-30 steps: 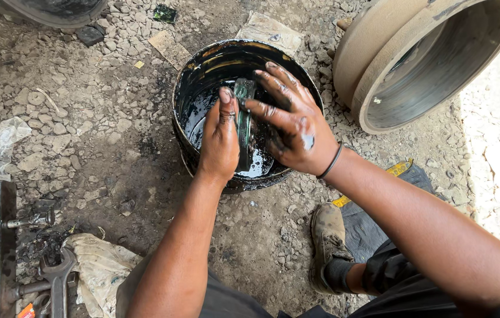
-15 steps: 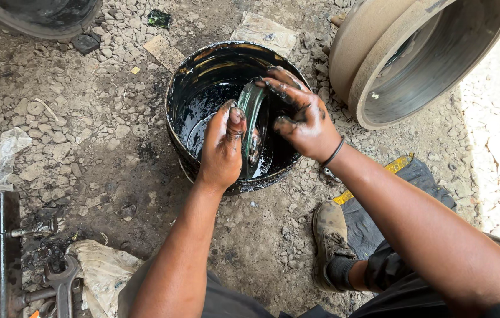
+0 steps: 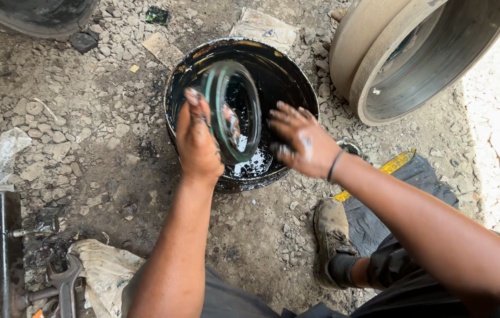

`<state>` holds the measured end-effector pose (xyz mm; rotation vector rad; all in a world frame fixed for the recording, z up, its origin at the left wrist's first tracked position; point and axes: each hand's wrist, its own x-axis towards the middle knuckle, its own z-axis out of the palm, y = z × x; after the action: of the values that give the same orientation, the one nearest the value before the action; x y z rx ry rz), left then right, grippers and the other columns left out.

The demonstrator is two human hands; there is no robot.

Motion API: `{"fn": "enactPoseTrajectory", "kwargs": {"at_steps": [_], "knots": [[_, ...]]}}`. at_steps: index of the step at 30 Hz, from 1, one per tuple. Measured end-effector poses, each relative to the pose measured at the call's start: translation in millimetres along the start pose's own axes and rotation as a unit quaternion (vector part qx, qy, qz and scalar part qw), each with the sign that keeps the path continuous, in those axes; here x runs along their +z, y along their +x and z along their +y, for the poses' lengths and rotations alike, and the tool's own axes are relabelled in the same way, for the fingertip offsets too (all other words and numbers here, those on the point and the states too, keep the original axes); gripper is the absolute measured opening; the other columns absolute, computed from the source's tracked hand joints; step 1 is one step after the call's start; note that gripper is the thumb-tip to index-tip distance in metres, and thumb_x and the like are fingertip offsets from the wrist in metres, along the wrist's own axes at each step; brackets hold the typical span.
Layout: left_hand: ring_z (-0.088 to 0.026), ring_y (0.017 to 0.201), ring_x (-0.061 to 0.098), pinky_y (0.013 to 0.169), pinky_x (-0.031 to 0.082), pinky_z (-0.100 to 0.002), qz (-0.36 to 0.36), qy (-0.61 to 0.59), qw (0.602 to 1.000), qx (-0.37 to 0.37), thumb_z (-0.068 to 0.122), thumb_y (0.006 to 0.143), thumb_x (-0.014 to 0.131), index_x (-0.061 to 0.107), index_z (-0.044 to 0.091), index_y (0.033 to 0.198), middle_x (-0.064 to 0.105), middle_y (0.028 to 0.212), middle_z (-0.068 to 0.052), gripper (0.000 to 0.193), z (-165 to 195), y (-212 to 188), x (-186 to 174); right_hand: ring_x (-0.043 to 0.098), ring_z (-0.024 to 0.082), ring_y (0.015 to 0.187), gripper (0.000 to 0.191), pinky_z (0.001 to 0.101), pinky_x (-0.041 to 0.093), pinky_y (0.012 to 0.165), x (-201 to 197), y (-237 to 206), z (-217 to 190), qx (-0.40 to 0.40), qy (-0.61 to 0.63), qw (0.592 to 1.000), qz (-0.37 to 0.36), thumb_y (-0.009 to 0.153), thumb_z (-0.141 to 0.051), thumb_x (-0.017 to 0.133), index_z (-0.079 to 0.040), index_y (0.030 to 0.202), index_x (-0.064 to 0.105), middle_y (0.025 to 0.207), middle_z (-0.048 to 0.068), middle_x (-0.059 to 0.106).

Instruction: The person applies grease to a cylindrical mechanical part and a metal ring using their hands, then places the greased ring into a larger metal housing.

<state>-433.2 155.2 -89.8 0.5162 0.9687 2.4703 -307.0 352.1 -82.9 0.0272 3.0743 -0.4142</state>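
Greasy ring held over black oil bucket, gravel yard.

Nearest: dirty shoe (image 3: 331, 235) on gravel; crumpled rag (image 3: 105, 271) and wrench (image 3: 64, 282) at lower left. Left hand (image 3: 198, 144) has its fingers closed on the rim of a round metal ring (image 3: 235, 112), blurred, standing on edge above the bucket (image 3: 297, 76). Right hand (image 3: 300, 141) is beside the ring, not touching it, fingers spread wide, oil-smeared. The bucket holds dark liquid. Beyond, at upper right: large brake drum (image 3: 415, 53) lying on its side.

Even daylight, soft shadows — hands (image 3: 306, 144) motion-blurred, glare far right
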Motion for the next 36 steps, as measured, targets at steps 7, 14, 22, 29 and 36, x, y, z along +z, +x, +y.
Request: {"fn": "enactPoseTrajectory", "kwargs": {"at_steps": [7, 14, 22, 29, 36], "knots": [[-0.015, 0.055, 0.058, 0.048, 0.050, -0.032, 0.149, -0.031, 0.987, -0.044, 0.063, 0.097, 0.054, 0.058, 0.010, 0.104, 0.056, 0.073, -0.004, 0.053, 12.3, 15.9, 11.3, 0.010, 0.043, 0.155, 0.109, 0.0595, 0.008, 0.118, -18.7, -58.4, -36.9, -0.049, -0.155, 0.983, -0.080, 0.077, -0.060, 0.070, 0.008, 0.150, 0.028, 0.164, 0.030, 0.021], [-0.015, 0.055, 0.054, 0.048, 0.044, -0.032, 0.237, -0.109, 0.960, -0.105, 0.067, 0.089, 0.063, 0.062, 0.015, 0.100, 0.054, 0.073, -0.002, 0.053, 7.7, 29.3, 20.6, 0.013, 0.039, 0.155, 0.107, 0.0607, 0.008, 0.117, -41.6, -103.4, -59.9, -0.032, -0.168, 0.971, -0.166, 0.071, -0.054, 0.075, -0.001, 0.153, 0.031, 0.166, 0.024, 0.021], [-0.018, 0.078, 0.064, 0.068, 0.057, -0.037, 0.298, -0.111, 0.941, -0.119, 0.065, 0.084, 0.060, 0.055, 0.020, 0.117, 0.062, 0.097, -0.004, 0.056, -17.6, 22.3, 31.9, 0.033, 0.044, 0.145, 0.086, 0.0583, 0.031, 0.115, -45.8, -67.1, -68.9, -0.032, -0.049, 0.995, 0.079, 0.072, -0.035, 0.086, 0.001, 0.142, 0.048, 0.149, 0.026, 0.044], [-0.022, 0.086, 0.063, 0.078, 0.058, -0.040, 0.222, -0.177, 0.953, -0.104, 0.053, 0.090, 0.064, 0.059, 0.015, 0.121, 0.059, 0.102, -0.007, 0.049, -26.4, 8.6, 38.7, 0.057, 0.041, 0.119, 0.067, 0.0491, 0.047, 0.102, -25.8, -20.7, -75.2, 0.025, 0.023, 0.988, 0.153, 0.069, -0.021, 0.082, 0.001, 0.127, 0.059, 0.124, 0.023, 0.063], [-0.018, 0.087, 0.064, 0.078, 0.055, -0.035, 0.095, -0.076, 0.992, -0.036, 0.017, 0.096, 0.075, 0.058, 0.006, 0.111, 0.065, 0.098, -0.007, 0.025, -20.3, -4.0, 46.6, 0.064, 0.042, 0.106, 0.062, 0.0498, 0.050, 0.093, -14.5, -15.5, -54.1, -0.010, 0.033, 0.984, 0.173, 0.064, -0.015, 0.083, 0.001, 0.121, 0.064, 0.113, 0.021, 0.068]]}}
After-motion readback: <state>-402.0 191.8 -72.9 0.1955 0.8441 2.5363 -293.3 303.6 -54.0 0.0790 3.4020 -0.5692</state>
